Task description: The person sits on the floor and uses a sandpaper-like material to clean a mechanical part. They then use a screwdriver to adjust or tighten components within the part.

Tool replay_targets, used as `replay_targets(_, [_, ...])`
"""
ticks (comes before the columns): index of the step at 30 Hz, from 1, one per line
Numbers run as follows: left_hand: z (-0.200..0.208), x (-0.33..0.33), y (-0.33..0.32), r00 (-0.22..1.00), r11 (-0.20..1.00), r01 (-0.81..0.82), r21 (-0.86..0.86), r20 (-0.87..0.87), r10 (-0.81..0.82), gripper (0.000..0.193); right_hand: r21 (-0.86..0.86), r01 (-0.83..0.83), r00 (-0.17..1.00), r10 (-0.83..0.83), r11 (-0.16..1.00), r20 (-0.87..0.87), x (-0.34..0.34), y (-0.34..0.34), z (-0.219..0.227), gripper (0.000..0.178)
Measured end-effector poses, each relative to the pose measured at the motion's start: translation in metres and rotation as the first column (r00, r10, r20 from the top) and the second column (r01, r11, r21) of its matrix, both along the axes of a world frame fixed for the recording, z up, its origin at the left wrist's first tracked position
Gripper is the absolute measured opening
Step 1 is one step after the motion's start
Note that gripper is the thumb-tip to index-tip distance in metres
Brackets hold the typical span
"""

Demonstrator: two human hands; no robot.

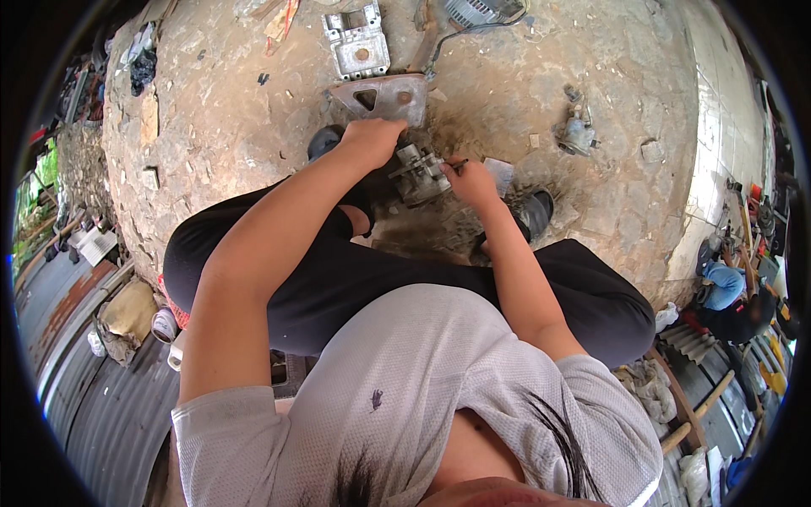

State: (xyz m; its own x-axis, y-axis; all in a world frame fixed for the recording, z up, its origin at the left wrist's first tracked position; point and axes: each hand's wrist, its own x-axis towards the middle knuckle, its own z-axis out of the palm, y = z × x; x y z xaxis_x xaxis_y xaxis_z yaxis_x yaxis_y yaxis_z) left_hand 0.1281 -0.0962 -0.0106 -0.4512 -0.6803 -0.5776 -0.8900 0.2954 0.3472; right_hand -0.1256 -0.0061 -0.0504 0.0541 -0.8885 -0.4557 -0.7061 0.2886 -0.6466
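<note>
A grey cast-metal engine part [420,175], lumpy and dirty, sits on the ground between my feet. Just right of it, my right hand [473,182] is closed on a thin dark tool [459,164], its kind too small to tell. My left hand [372,142] reaches to the near edge of a brownish metal bracket [393,95] with a triangular hole. Its fingers are curled, and what they grip beneath is hidden. Both hands are close to the engine part on opposite sides.
An open silver metal housing [358,52] lies beyond the bracket, near a grey finned motor part [477,12] with a cable. A small carburetor-like part [578,133] rests at right. My sandals [536,213] flank the work. Another person [737,308] is at far right.
</note>
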Motion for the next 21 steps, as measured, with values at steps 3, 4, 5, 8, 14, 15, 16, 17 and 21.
replay_targets(3, [0.000,0.001,0.001,1.000,1.000,-0.006,-0.012,0.000,0.006,0.024,-0.011,-0.033,0.999,0.033,0.999,-0.040,-0.004,-0.005,-0.010,0.034])
replay_targets(4, [0.001,0.000,0.002,1.000,1.000,-0.011,-0.011,0.001,0.011,0.024,-0.078,0.025,1.000,-0.025,0.997,0.003,-0.002,-0.005,-0.011,0.034])
replay_targets(5, [0.002,-0.001,0.002,1.000,1.000,-0.015,-0.010,0.001,0.015,0.024,-0.143,0.086,0.996,-0.079,0.986,0.049,-0.001,-0.004,-0.012,0.034])
replay_targets(8, [0.002,0.000,0.001,1.000,1.000,-0.012,0.015,0.010,0.012,0.025,0.168,-0.074,0.994,0.087,0.983,-0.073,0.000,-0.006,-0.001,0.033])
replay_targets(14, [0.003,-0.001,0.001,1.000,1.000,-0.008,0.006,0.029,0.008,0.026,0.034,-0.019,0.999,0.017,0.999,0.045,0.001,-0.006,0.009,0.035])
replay_targets(15, [0.002,0.000,0.001,1.000,1.000,-0.009,0.010,0.027,0.009,0.026,0.068,-0.053,0.999,0.053,0.996,-0.001,0.002,-0.006,0.007,0.035])
replay_targets(16, [0.001,0.000,0.001,1.000,1.000,-0.009,0.012,0.022,0.008,0.026,0.101,-0.084,0.995,0.089,0.991,-0.048,0.001,-0.007,0.004,0.035])
replay_targets(17, [-0.001,0.001,0.001,1.000,1.000,-0.008,0.013,0.018,0.008,0.026,0.135,-0.113,0.988,0.126,0.984,-0.094,0.001,-0.007,0.001,0.035])
replay_targets(21, [-0.002,0.001,0.001,1.000,1.000,-0.009,-0.005,0.013,0.009,0.025,-0.011,0.000,0.998,0.000,1.000,-0.063,0.006,-0.003,-0.003,0.037])
